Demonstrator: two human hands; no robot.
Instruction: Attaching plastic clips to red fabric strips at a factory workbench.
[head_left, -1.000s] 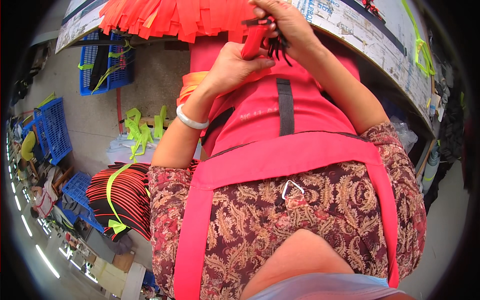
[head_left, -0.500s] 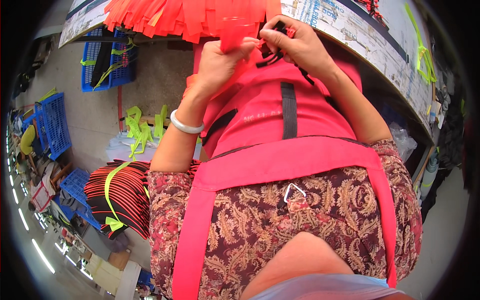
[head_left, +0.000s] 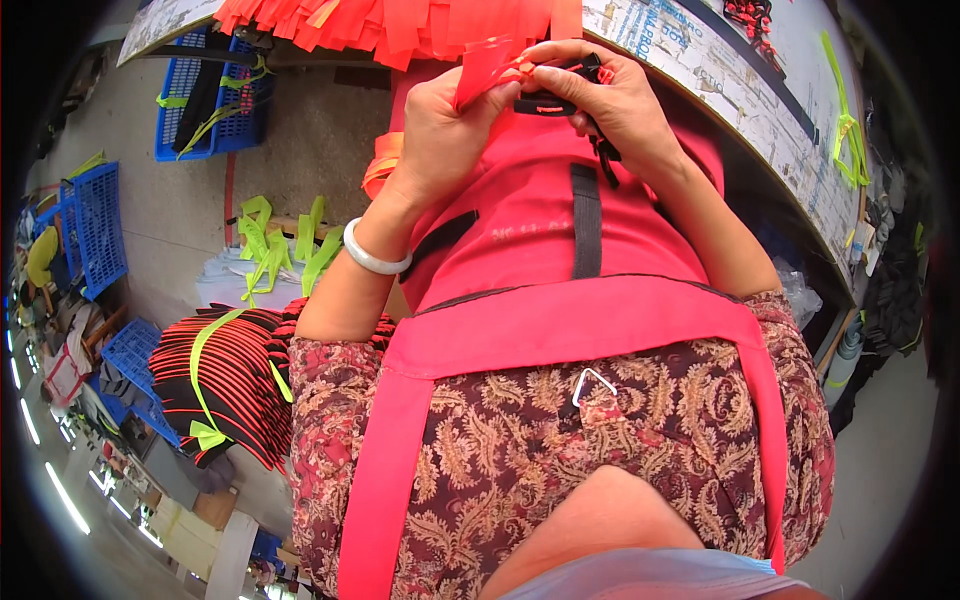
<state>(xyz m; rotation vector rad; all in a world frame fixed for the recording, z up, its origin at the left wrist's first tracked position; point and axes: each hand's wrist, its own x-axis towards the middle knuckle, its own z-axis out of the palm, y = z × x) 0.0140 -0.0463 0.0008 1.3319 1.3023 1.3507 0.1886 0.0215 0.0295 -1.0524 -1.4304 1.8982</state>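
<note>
In front of the table edge, my left hand (head_left: pixel 440 130) is closed with thumb and fingers pinching a flat orange-red strip (head_left: pixel 480 72). My right hand (head_left: pixel 618 108) is closed on a bunch of black straps (head_left: pixel 545 105) with small orange-red bits among them; one black end hangs below the palm. The fingertips of both hands almost meet where the strip reaches the black straps. Whether the two are joined there is hidden by my fingers. Orange loops (head_left: pixel 382 162) lie beside my left wrist. Just beyond my hands, a thick row of orange-red strips (head_left: pixel 400 28) hangs over the table edge.
The worn white worktable (head_left: pixel 700 85) bears a cluster of small black and red pieces (head_left: pixel 755 35). A yellow-green strip (head_left: pixel 848 130) hangs at its right. To the left are a blue crate (head_left: pixel 238 115), yellow-green strips (head_left: pixel 265 250) and a tied black-and-orange bundle (head_left: pixel 215 375).
My right hand has turned, and the black straps now lie more level between the hands. The orange-red strip leans further right. The whole view has shifted slightly.
</note>
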